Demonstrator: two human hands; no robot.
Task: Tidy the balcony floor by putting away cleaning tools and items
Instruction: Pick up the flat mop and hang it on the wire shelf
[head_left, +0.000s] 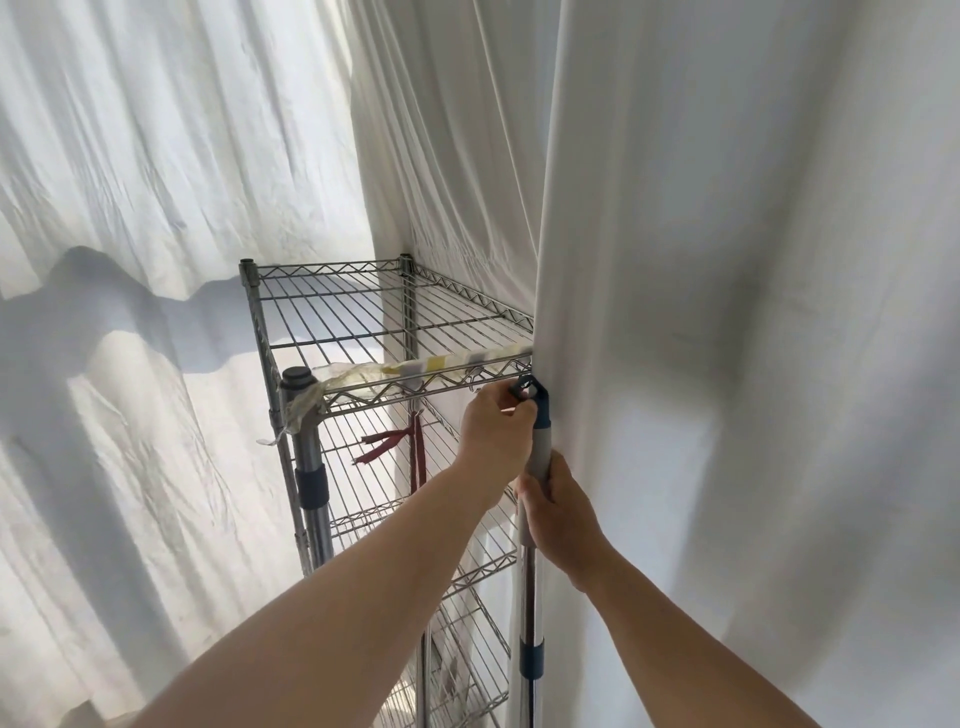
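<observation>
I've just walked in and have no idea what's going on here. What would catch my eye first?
White sheets hang all around, brightly backlit on the left. In the middle stands a wire shelving rack, its top shelf bare except for some tape along the front edge. At its right front corner two bare arms reach in: the left hand holds the blue hanging loop of a mop pole, and the right hand grips the pole's grey handle just below.

Head camera looks forward and down, close on a wire rack (395, 332).
</observation>
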